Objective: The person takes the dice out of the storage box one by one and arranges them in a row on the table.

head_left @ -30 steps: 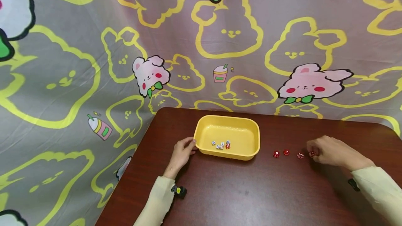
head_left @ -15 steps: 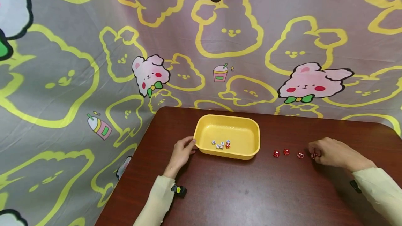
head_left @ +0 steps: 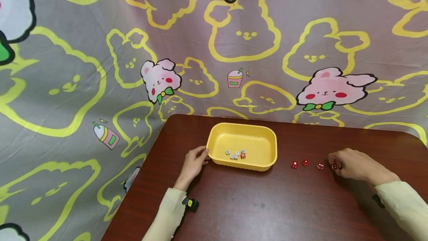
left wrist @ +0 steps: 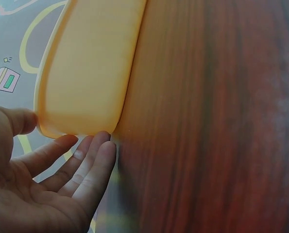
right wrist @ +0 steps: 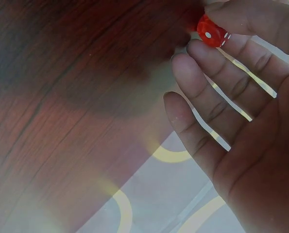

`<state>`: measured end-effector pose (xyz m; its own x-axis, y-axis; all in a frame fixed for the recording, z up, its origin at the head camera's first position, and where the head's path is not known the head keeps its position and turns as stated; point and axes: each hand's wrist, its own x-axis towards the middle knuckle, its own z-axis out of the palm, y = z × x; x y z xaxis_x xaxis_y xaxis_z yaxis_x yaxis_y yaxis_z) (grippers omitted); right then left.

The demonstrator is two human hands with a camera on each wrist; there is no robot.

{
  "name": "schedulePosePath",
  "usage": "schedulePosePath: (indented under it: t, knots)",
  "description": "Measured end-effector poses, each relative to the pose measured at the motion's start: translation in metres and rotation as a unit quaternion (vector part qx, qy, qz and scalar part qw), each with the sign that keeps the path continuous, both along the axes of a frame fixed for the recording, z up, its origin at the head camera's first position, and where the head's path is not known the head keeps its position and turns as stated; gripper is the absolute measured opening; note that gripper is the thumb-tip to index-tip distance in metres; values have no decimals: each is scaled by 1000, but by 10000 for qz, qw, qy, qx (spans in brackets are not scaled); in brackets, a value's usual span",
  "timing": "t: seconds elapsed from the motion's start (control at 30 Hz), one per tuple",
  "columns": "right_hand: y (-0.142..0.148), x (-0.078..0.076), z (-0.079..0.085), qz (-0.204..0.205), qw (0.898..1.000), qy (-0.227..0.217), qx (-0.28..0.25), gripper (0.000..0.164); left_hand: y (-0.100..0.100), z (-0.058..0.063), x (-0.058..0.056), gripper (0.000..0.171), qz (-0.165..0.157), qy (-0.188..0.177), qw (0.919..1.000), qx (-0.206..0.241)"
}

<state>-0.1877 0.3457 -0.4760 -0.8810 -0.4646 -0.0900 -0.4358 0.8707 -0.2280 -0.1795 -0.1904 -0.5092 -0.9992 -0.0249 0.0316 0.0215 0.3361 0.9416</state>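
Observation:
My right hand point(head_left: 351, 163), at the right of the table, pinches a red die point(right wrist: 213, 32) between thumb and index finger; the other fingers extend loosely in the right wrist view. Left of it, three red dice lie in a loose row: one close by point(head_left: 320, 166), a middle one point(head_left: 305, 163) and one nearest the tray point(head_left: 294, 164). The fingertips and thumb of my left hand point(head_left: 195, 161) touch the left end of a yellow tray point(head_left: 272, 151), fingers fairly straight in the left wrist view. Inside the tray sit several white dice point(head_left: 232, 156) and one red die point(head_left: 243, 156).
The dark brown wooden table point(head_left: 250, 203) bears the tray near its far edge. A grey curtain point(head_left: 260, 66) with yellow outlines and cartoon rabbits hangs behind the table and along its left side. Each wrist wears a small black device point(head_left: 191, 203).
My right hand has shifted very slightly right, and more of the red die at its fingertips shows. The left hand, the tray and the other dice stay in place.

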Motion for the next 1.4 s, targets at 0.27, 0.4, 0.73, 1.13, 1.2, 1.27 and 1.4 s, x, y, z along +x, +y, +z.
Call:
schedulePosePath:
  t: [0.27, 0.4, 0.73, 1.13, 1.2, 1.27, 1.4]
  knots:
    - [1, 1, -1, 18, 10000, -4, -17, 26, 2, 2, 1, 37, 0, -28, 10000, 52]
    - [2, 2, -1, 35, 10000, 30, -36, 26, 1, 2, 1, 37, 2, -50, 10000, 64]
    - [3, 3, 7, -14, 10000, 54, 18, 25, -1, -2, -1, 35, -3, -39, 10000, -23]
    - [-1, 2, 17, -30, 9999, 63, 87, 22, 2, 1, 1, 36, 21, -37, 10000, 66]
    - [-2, 1, 18, 1, 9998, 152, 119, 21, 2, 1, 1, 36, 29, -46, 10000, 81]
    - [-4, 1, 19, 39, 9995, 267, 131, 23, 2, 2, 1, 36, 27, -46, 10000, 56]
    - [-9, 0, 21, 170, 9985, 509, 110, 28, 1, 1, 0, 34, 21, -52, 10000, -13]
